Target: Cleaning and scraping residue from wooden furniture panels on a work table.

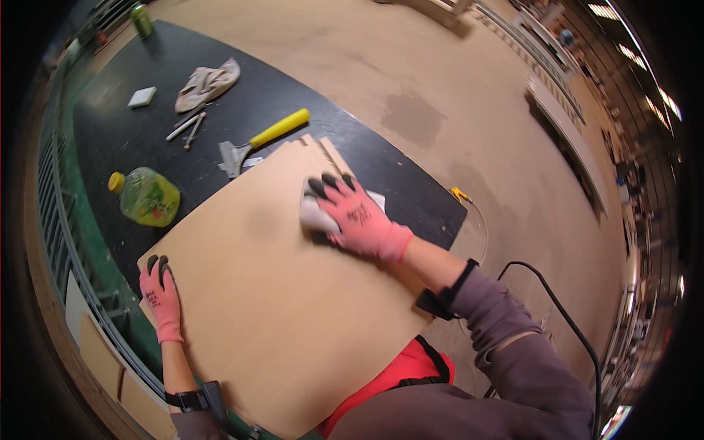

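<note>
A stack of thin tan boards (271, 293) lies across the near end of the dark table. My right hand (361, 220), in a pink glove with black fingertips, is closed over a white cloth (317, 210) and presses it on the top board, toward the right edge. My left hand (160, 295), gloved alike, rests at the board's left edge with its fingers stretched out and holds nothing. Beyond the stack lies a wide-bladed scraper (270, 136) with a yellow handle.
On the black table (242, 81) are a plastic bottle (150, 196) of yellow-green liquid, pencil-like sticks (189, 130), a white block (142, 97), a crumpled beige rag (208, 85) and a green can (141, 20). A black cable (557, 304) runs on the right.
</note>
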A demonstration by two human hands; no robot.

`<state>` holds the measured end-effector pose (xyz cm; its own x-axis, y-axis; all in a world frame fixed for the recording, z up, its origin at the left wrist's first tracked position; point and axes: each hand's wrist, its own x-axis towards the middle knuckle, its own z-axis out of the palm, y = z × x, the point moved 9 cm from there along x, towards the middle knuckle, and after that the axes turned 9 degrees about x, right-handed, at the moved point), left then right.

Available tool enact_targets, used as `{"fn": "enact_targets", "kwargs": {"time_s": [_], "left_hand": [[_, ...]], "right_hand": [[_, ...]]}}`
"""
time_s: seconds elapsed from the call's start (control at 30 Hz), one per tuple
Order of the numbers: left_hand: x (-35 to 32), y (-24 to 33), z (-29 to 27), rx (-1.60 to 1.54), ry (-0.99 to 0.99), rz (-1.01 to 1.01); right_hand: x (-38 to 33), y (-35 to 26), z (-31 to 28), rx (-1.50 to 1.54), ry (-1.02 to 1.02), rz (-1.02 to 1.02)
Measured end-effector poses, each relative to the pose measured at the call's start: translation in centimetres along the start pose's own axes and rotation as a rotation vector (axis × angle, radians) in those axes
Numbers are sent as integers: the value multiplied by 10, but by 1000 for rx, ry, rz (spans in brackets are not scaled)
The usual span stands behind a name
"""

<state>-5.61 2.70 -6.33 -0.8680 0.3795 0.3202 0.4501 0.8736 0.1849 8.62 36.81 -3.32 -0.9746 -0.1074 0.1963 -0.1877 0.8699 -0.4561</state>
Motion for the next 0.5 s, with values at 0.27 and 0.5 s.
{"fn": "enact_targets", "kwargs": {"time_s": [0.27, 0.5], "left_hand": [[-8, -30, -23, -253, 165, -156], [-179, -117, -78, -475, 413, -901]], "right_hand": [[119, 17, 51, -244, 15, 228], [130, -115, 128, -203, -221, -68]]}}
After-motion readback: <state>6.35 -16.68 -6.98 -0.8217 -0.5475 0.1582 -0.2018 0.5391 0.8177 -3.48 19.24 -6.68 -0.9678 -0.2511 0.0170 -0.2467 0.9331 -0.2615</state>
